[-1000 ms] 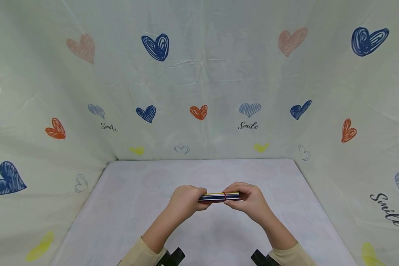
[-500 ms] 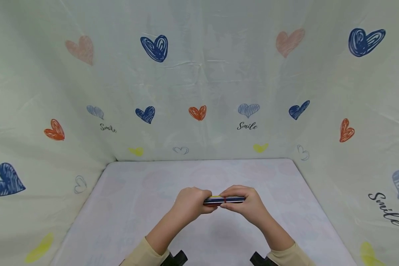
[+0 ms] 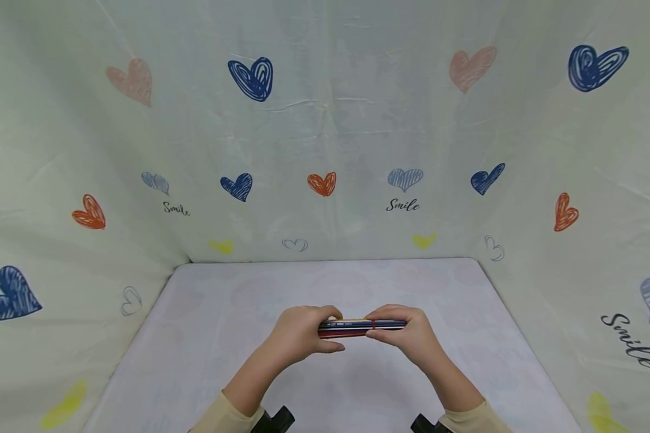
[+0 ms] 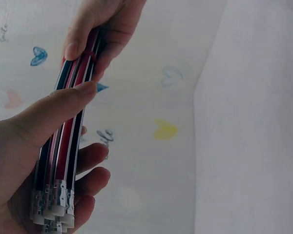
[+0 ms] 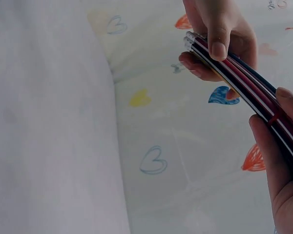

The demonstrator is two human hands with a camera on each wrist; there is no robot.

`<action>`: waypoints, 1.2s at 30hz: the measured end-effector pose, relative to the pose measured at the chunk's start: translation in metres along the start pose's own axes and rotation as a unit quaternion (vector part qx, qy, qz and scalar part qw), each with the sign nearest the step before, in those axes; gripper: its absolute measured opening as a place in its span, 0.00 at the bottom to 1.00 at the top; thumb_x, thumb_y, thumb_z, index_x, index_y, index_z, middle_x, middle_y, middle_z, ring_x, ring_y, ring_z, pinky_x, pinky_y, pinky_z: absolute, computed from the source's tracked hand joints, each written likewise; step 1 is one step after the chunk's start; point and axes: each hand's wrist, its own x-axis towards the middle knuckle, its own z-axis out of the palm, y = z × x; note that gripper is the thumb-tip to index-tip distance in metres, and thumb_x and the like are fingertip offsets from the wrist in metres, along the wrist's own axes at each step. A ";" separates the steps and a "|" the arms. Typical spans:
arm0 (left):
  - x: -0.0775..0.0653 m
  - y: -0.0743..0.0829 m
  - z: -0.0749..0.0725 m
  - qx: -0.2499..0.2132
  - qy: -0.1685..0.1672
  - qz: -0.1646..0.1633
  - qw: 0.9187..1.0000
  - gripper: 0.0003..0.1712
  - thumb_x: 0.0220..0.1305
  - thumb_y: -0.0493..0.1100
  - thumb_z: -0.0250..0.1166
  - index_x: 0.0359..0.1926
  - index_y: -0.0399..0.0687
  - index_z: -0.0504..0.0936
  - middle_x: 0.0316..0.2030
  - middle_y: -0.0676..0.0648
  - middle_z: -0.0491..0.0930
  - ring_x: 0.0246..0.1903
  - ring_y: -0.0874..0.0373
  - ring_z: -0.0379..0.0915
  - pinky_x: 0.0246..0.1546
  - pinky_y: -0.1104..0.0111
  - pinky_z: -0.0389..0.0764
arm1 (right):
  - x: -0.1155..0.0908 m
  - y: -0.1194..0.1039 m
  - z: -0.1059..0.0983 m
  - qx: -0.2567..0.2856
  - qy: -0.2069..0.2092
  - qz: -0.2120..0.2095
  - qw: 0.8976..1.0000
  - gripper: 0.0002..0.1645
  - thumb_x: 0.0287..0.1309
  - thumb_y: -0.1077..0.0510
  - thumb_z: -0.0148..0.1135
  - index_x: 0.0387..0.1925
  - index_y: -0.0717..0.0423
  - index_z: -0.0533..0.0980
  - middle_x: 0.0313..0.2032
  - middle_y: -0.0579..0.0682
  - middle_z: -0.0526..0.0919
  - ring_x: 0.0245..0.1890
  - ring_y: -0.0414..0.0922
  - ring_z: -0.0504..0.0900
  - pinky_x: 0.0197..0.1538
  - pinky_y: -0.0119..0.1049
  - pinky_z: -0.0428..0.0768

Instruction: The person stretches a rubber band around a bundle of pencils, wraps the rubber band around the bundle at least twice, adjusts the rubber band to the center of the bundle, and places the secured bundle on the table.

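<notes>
Several striped pencils (image 3: 349, 328), dark blue, red and yellow, form a bundle held level above the table between both hands. My left hand (image 3: 297, 332) holds the left end, with the white erasers in metal ferrules (image 4: 52, 207) lying by its palm in the left wrist view. Its thumb (image 4: 56, 109) lies across the pencils and the other fingers are behind them. At the other end my right hand (image 3: 414, 329) grips the bundle between thumb and fingers, right by a thin red band (image 5: 275, 118) wrapped round it. The right hand hides the far ends of the pencils.
Below the hands is a white table (image 3: 222, 313) with rounded back corners. A pale curtain (image 3: 357, 132) printed with hearts and "Smile" stands behind it and at both sides. Dark wrist cameras (image 3: 273, 421) sit at the cuffs of the beige sleeves (image 3: 230, 415).
My left hand first moved slightly right with the bundle, then slid back left along it and spread its fingers wider. More of the pencils shows now. The right hand shifted slightly right.
</notes>
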 end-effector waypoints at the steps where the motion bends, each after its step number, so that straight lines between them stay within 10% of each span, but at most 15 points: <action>1: -0.001 -0.002 0.000 -0.015 0.002 -0.004 1.000 0.25 0.45 0.59 0.78 0.44 0.58 0.82 0.25 0.64 0.78 0.21 0.71 0.68 0.24 0.72 0.70 | 0.000 0.001 0.000 -0.001 0.004 0.000 1.000 0.17 0.41 0.64 0.79 0.37 0.63 0.85 0.37 0.55 0.86 0.35 0.44 0.84 0.35 0.35 0.82; 12: -0.011 -0.016 0.007 -0.138 0.103 -0.015 0.985 0.27 0.43 0.51 0.81 0.46 0.54 0.83 0.34 0.61 0.82 0.31 0.69 0.75 0.33 0.69 0.78 | 0.002 -0.002 -0.001 0.002 0.034 0.050 0.998 0.17 0.41 0.65 0.79 0.37 0.64 0.85 0.40 0.58 0.85 0.36 0.45 0.84 0.36 0.36 0.82; 19: -0.013 -0.023 0.015 -0.228 0.185 0.012 0.956 0.30 0.38 0.43 0.83 0.46 0.52 0.82 0.42 0.59 0.80 0.37 0.65 0.76 0.37 0.68 0.79 | 0.003 -0.006 -0.001 0.016 0.049 0.081 0.995 0.18 0.41 0.65 0.79 0.38 0.65 0.85 0.42 0.56 0.84 0.38 0.47 0.83 0.37 0.36 0.82; 30: -0.010 -0.017 0.025 -0.340 0.195 0.020 0.920 0.33 0.38 0.35 0.83 0.49 0.49 0.80 0.48 0.49 0.78 0.42 0.56 0.80 0.42 0.66 0.80 | 0.006 -0.001 0.003 0.047 0.046 0.108 0.992 0.18 0.43 0.65 0.78 0.39 0.66 0.83 0.40 0.59 0.82 0.36 0.49 0.81 0.37 0.36 0.81; 36: -0.009 -0.019 0.028 -0.339 0.184 0.017 0.922 0.28 0.38 0.34 0.82 0.45 0.46 0.84 0.44 0.48 0.82 0.39 0.58 0.79 0.38 0.67 0.81 | 0.007 0.004 0.005 0.054 0.043 0.115 0.991 0.19 0.42 0.65 0.78 0.39 0.66 0.82 0.38 0.58 0.81 0.36 0.50 0.80 0.37 0.37 0.81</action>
